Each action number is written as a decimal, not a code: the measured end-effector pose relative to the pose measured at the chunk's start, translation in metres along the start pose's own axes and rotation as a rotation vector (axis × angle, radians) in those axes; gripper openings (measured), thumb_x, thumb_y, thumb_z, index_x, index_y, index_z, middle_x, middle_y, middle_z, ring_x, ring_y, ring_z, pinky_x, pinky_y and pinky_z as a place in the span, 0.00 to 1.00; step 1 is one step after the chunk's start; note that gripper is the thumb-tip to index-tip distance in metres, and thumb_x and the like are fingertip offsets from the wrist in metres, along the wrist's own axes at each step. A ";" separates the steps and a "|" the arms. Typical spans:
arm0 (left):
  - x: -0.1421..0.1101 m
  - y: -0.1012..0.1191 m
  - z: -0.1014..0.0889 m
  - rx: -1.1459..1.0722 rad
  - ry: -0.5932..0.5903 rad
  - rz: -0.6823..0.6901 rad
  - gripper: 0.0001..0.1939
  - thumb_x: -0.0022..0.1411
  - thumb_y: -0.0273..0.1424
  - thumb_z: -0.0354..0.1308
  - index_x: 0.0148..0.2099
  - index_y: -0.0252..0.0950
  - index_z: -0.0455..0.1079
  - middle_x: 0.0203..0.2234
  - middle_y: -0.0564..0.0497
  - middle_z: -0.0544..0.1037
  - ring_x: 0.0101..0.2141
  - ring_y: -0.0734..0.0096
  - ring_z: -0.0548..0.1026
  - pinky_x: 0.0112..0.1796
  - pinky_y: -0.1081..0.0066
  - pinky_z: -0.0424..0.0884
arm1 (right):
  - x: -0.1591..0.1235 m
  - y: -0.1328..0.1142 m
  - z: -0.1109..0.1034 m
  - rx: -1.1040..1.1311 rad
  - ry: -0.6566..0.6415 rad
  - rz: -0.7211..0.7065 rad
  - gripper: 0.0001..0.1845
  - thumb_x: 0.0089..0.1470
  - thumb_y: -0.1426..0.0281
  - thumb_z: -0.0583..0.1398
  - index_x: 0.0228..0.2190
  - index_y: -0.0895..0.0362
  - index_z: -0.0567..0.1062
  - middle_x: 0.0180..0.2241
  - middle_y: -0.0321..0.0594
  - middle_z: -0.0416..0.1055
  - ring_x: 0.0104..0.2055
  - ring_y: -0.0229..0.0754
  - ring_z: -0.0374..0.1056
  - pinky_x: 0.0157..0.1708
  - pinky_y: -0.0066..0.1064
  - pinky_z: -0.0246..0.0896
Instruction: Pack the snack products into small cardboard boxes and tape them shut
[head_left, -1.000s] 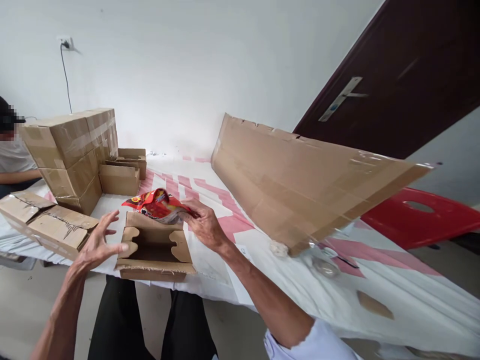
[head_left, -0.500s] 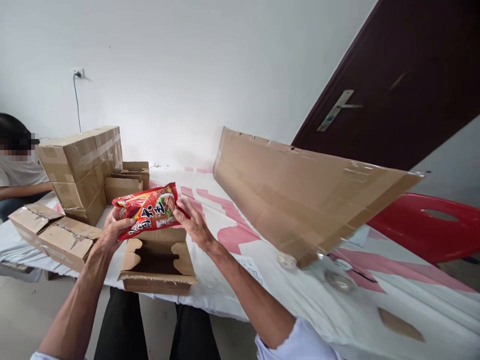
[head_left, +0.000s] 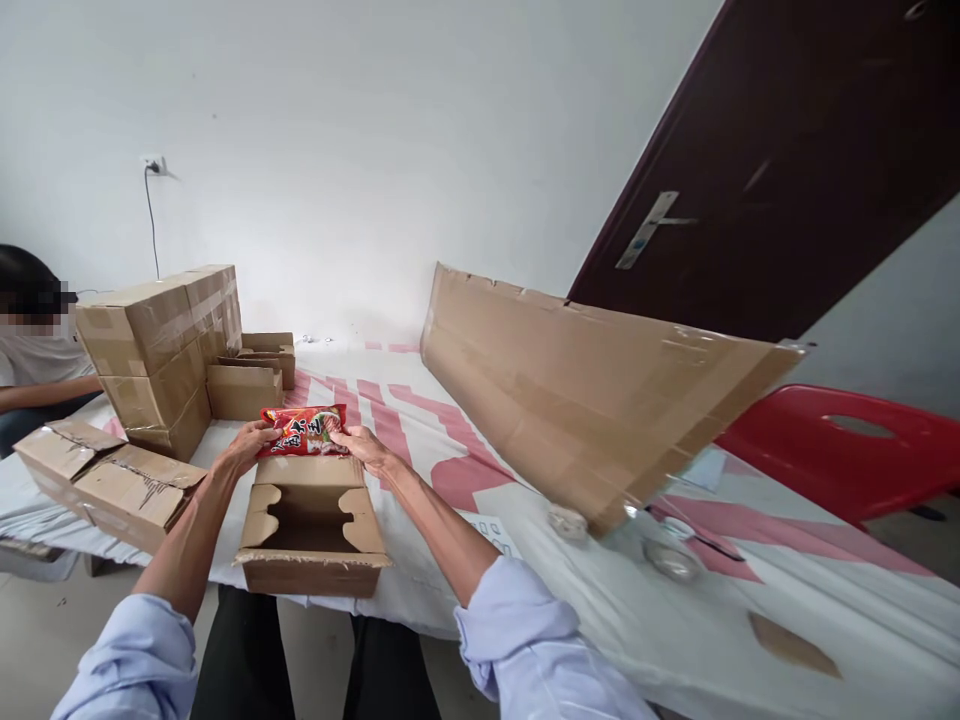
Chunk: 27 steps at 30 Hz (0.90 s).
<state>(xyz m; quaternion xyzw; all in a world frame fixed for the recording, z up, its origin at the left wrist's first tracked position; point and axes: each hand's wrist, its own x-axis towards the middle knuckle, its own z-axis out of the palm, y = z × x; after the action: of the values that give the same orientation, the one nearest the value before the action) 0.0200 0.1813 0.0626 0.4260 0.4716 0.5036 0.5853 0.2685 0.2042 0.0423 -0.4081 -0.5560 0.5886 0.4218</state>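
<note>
Both of my hands grip a red printed food packet [head_left: 304,430], one at each end. My left hand [head_left: 251,446] pinches its left end, and my right hand [head_left: 364,446] closes on the right end. The packet's printed face, with large dark characters and a picture of food, is turned toward me. It is at the back flap of an open cardboard box [head_left: 311,578]; whether it touches the flap I cannot tell. The box's side flaps have notched edges, and its inside looks dark.
Taped cartons [head_left: 150,350] are stacked at the left, with a closed long box [head_left: 112,480] before them and small open boxes [head_left: 244,390] beside them. A large cardboard sheet [head_left: 585,390] leans at right, near a red chair [head_left: 840,450]. A person [head_left: 37,350] sits far left.
My left hand, free and spread a second ago, has taken hold of the packet's left end. The packet has been straightened out, turned face-up and moved to behind the box opening.
</note>
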 end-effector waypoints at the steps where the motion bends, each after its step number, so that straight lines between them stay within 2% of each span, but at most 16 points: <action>1: 0.002 -0.004 -0.001 0.015 0.005 -0.022 0.11 0.68 0.34 0.69 0.45 0.30 0.76 0.34 0.48 0.82 0.30 0.70 0.80 0.33 0.69 0.80 | 0.000 0.006 0.000 -0.005 0.004 0.018 0.24 0.37 0.55 0.75 0.21 0.57 0.72 0.20 0.34 0.72 0.26 0.39 0.67 0.29 0.30 0.62; 4: 0.006 -0.013 -0.002 0.046 0.022 -0.060 0.12 0.73 0.37 0.63 0.49 0.32 0.75 0.39 0.49 0.81 0.33 0.71 0.80 0.35 0.68 0.80 | -0.001 0.018 0.001 -0.007 0.017 0.047 0.25 0.36 0.54 0.76 0.20 0.56 0.71 0.19 0.34 0.71 0.25 0.39 0.66 0.26 0.30 0.59; 7: 0.007 -0.011 -0.002 0.050 0.029 -0.043 0.12 0.73 0.37 0.63 0.49 0.32 0.75 0.37 0.50 0.81 0.31 0.72 0.79 0.33 0.69 0.79 | -0.001 0.016 0.001 0.018 0.018 0.020 0.27 0.34 0.51 0.76 0.22 0.57 0.73 0.21 0.36 0.73 0.27 0.40 0.69 0.28 0.30 0.61; 9: 0.008 -0.002 -0.001 0.037 0.034 0.008 0.11 0.69 0.33 0.68 0.48 0.31 0.76 0.34 0.51 0.81 0.29 0.72 0.79 0.31 0.70 0.78 | 0.002 0.007 0.000 0.044 0.018 -0.029 0.29 0.34 0.48 0.76 0.24 0.57 0.74 0.23 0.37 0.75 0.29 0.40 0.70 0.31 0.30 0.63; 13: 0.009 0.033 0.008 -0.004 0.030 0.167 0.24 0.49 0.25 0.77 0.49 0.30 0.77 0.28 0.50 0.83 0.25 0.69 0.80 0.30 0.69 0.77 | 0.010 -0.023 -0.003 0.096 0.029 -0.142 0.32 0.32 0.44 0.76 0.29 0.57 0.77 0.29 0.39 0.79 0.34 0.43 0.73 0.35 0.33 0.68; 16: 0.003 0.067 0.019 -0.025 -0.015 0.306 0.31 0.43 0.25 0.78 0.52 0.33 0.78 0.33 0.48 0.86 0.30 0.66 0.83 0.35 0.69 0.78 | 0.009 -0.051 -0.005 0.122 0.037 -0.225 0.34 0.35 0.44 0.75 0.35 0.57 0.79 0.35 0.41 0.81 0.39 0.46 0.75 0.41 0.36 0.72; 19: -0.014 0.098 0.030 -0.026 -0.072 0.419 0.31 0.43 0.28 0.79 0.52 0.34 0.79 0.40 0.46 0.87 0.38 0.62 0.84 0.41 0.69 0.78 | -0.004 -0.079 -0.004 0.155 0.020 -0.394 0.33 0.42 0.47 0.75 0.42 0.56 0.81 0.44 0.41 0.82 0.47 0.48 0.76 0.51 0.38 0.72; 22: -0.036 0.122 0.041 0.013 -0.159 0.560 0.31 0.48 0.32 0.78 0.55 0.35 0.78 0.48 0.43 0.86 0.46 0.57 0.84 0.48 0.65 0.79 | -0.026 -0.103 -0.001 0.166 0.013 -0.571 0.30 0.48 0.50 0.73 0.47 0.55 0.81 0.49 0.41 0.82 0.51 0.49 0.76 0.56 0.41 0.71; 25: -0.053 0.136 0.051 0.085 -0.239 0.714 0.30 0.55 0.34 0.76 0.59 0.37 0.76 0.53 0.43 0.84 0.53 0.54 0.81 0.53 0.62 0.78 | -0.042 -0.116 0.001 0.161 0.037 -0.633 0.28 0.49 0.51 0.73 0.47 0.54 0.81 0.49 0.41 0.82 0.52 0.50 0.76 0.57 0.43 0.72; 27: -0.056 0.138 0.054 0.132 -0.231 0.766 0.29 0.57 0.34 0.74 0.60 0.38 0.76 0.55 0.44 0.83 0.55 0.54 0.80 0.55 0.62 0.77 | -0.043 -0.116 0.001 0.157 0.062 -0.641 0.27 0.49 0.52 0.74 0.46 0.54 0.82 0.48 0.41 0.82 0.51 0.51 0.77 0.56 0.44 0.72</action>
<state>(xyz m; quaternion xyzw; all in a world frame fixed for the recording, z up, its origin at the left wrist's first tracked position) 0.0445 0.1429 0.2143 0.6612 0.2411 0.6027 0.3760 0.2864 0.1657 0.1585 -0.1966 -0.5960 0.4542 0.6324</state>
